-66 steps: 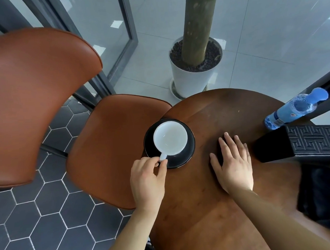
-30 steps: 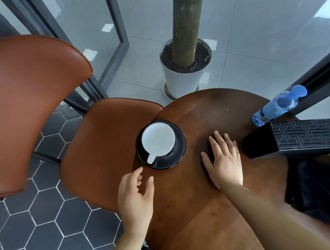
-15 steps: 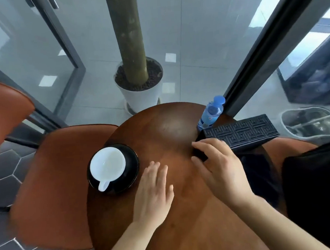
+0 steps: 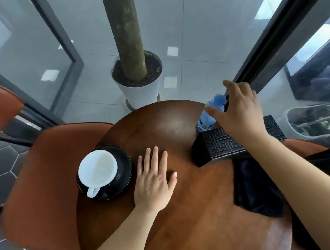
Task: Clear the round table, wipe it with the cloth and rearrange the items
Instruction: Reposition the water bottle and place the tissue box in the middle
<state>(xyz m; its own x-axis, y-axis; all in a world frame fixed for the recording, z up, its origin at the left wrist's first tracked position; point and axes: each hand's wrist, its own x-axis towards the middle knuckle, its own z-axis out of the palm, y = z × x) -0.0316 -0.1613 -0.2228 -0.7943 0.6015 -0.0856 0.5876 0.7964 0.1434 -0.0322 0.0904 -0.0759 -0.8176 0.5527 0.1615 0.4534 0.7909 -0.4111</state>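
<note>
A small blue water bottle (image 4: 207, 118) stands just behind the patterned black box (image 4: 224, 144) on the round bench (image 4: 184, 210), the right hand (image 4: 239, 109) hovering with its grip released about the cap, the left hand (image 4: 153, 182) flat left of the box; the bottle is probably light, thin-walled and slippery, best taken round its middle.

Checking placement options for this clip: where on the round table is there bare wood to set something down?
Bare tabletop at the far middle, between saucer and water bottle; also the near part, between left hand and dark cloth. Right side is crowded: bottle, patterned box, cloth, right hand above.
</note>
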